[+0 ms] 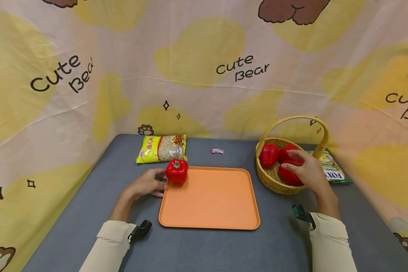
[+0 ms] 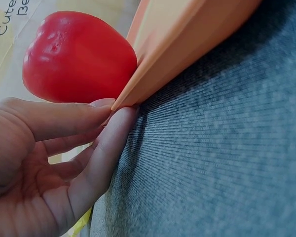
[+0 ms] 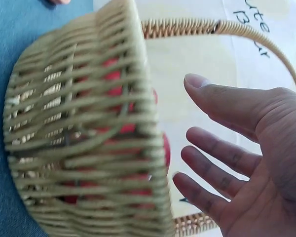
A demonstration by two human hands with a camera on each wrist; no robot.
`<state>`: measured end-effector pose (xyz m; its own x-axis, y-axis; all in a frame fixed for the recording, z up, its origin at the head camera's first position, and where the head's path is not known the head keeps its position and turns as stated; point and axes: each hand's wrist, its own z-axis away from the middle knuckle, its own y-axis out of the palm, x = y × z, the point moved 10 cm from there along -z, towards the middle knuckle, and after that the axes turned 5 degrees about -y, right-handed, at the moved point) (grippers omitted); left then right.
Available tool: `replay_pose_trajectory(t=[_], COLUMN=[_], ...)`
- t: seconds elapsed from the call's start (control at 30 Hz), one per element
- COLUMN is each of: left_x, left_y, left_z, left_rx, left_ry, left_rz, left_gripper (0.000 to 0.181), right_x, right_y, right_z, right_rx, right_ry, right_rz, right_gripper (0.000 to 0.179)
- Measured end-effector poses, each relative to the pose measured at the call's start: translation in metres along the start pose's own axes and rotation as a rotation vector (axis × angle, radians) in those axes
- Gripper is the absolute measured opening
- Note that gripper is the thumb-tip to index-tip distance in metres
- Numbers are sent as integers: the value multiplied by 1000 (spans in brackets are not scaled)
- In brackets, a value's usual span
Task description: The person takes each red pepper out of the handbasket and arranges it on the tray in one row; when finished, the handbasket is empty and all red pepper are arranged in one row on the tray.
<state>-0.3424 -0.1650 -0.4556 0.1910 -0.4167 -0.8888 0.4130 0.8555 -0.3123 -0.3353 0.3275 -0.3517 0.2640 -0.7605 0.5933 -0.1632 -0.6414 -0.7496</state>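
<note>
hands at work over a grey table [image 1: 204,249], seen from my distant post: my left hand [image 1: 144,185] pinches the rim of the orange tray [image 1: 210,204] near its far left corner, thumb above and a finger below; a red pepper [image 1: 176,172] stands on the tray at that corner, just beside the fingertips; my right hand [image 1: 307,170] hangs open over the basket [image 1: 270,181], thumb and fingers parted, holding nothing and apart from the wicker rim in the right wrist view; at least three more peppers [image 1: 268,155] lie inside, under the arching handle [image 1: 292,118]; behind the tray lie a yellow bag [image 1: 161,149] and a pink sweet [image 1: 217,151], while a green packet [image 1: 331,166] lies by the basket's right side; i judge the step in hand to be a reach for one of the basket's peppers, the tray steadied meanwhile; the next move, as i read it, calls for lowering the right fingers round a single pepper, closing on its smooth sides and drawing it out clear of the handle without tipping the basket.
</note>
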Motion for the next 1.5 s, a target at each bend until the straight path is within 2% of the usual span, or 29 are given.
replay_pose_trajectory(t=[0.27, 0.43, 0.8, 1.17, 1.37, 1.5], left_x=[0, 0, 0, 0, 0, 0], left_y=[0, 0, 0, 0, 0, 0], left_z=[1, 0, 1, 1, 1, 2], left_rx=[0, 3, 4, 9, 7, 7], left_ry=[-3, 2, 12, 25, 26, 26], left_rz=[-10, -6, 11, 10, 10, 12], left_gripper=[67, 67, 66, 67, 67, 66], right_x=[-13, -20, -22, -38, -36, -28], right_y=[4, 10, 16, 21, 20, 14], right_z=[-1, -2, -3, -2, 2, 3], right_rx=[52, 89, 84, 194, 217, 193], right_ry=[25, 40, 25, 101, 139, 137], right_rz=[35, 18, 21, 97, 73, 38], right_gripper=[62, 65, 60, 81, 84, 83])
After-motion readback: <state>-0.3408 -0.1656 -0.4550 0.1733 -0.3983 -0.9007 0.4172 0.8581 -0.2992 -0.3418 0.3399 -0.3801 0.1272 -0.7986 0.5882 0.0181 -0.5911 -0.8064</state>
